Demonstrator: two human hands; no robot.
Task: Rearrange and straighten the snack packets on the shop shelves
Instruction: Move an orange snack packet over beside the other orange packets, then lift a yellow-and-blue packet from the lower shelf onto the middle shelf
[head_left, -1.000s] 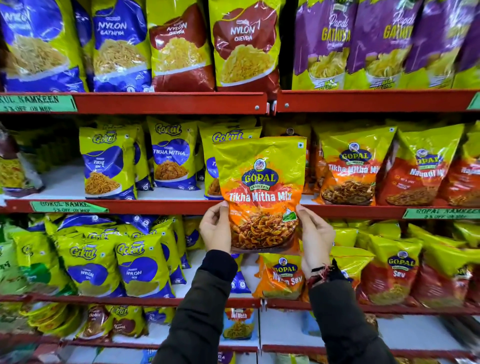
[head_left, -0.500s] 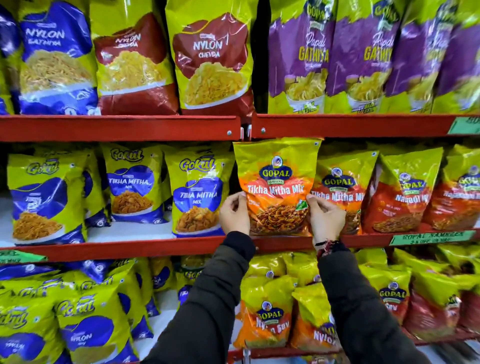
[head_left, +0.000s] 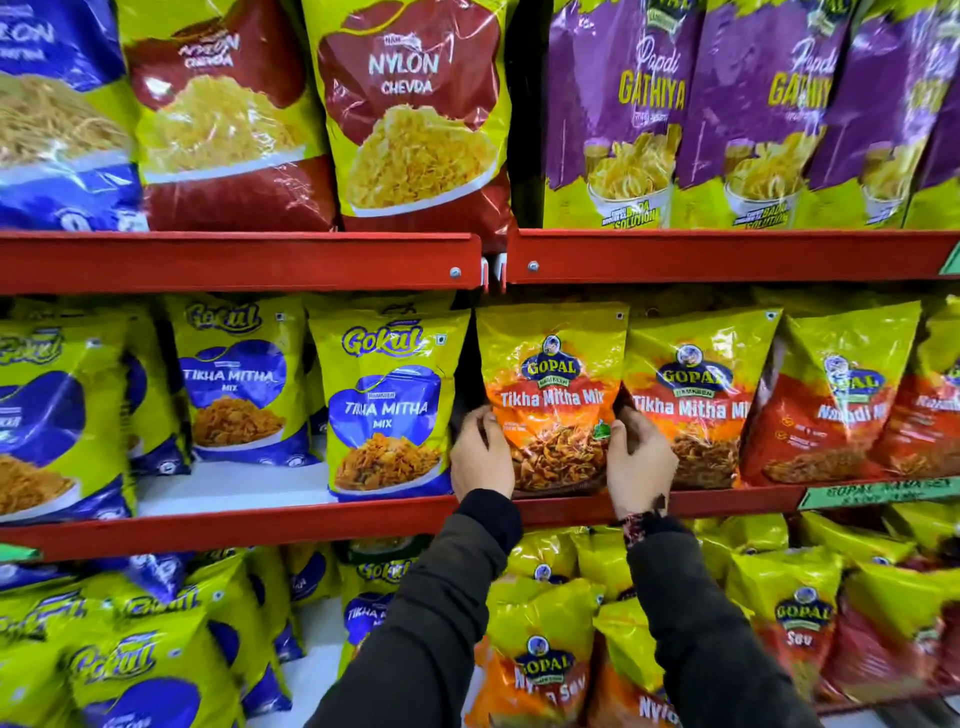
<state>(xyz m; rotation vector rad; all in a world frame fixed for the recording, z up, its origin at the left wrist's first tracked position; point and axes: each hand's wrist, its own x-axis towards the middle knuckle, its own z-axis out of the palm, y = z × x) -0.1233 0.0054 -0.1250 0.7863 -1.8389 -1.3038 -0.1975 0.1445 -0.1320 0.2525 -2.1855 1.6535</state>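
Observation:
An orange and yellow Gopal Tikha Mitha Mix packet stands upright on the middle red shelf, at the left end of the Gopal row. My left hand grips its lower left edge and my right hand grips its lower right edge. A second Gopal Tikha Mitha Mix packet stands just to its right, partly behind my right hand. A blue and yellow Gokul Tikha Mitha Mix packet stands to its left, with a narrow dark gap between them.
Large Nylon Chevda packets and purple Papdi Gathiya packets fill the top shelf. Gopal Navratan-type red packets stand at the right. Gokul packets and Gopal Sev packets crowd the lower shelf. White shelf floor shows between Gokul packets.
Both hands have carried the Gopal packet up and back from in front of the shelf edge into the shelf, where it now stands upright. The view has moved closer and upward.

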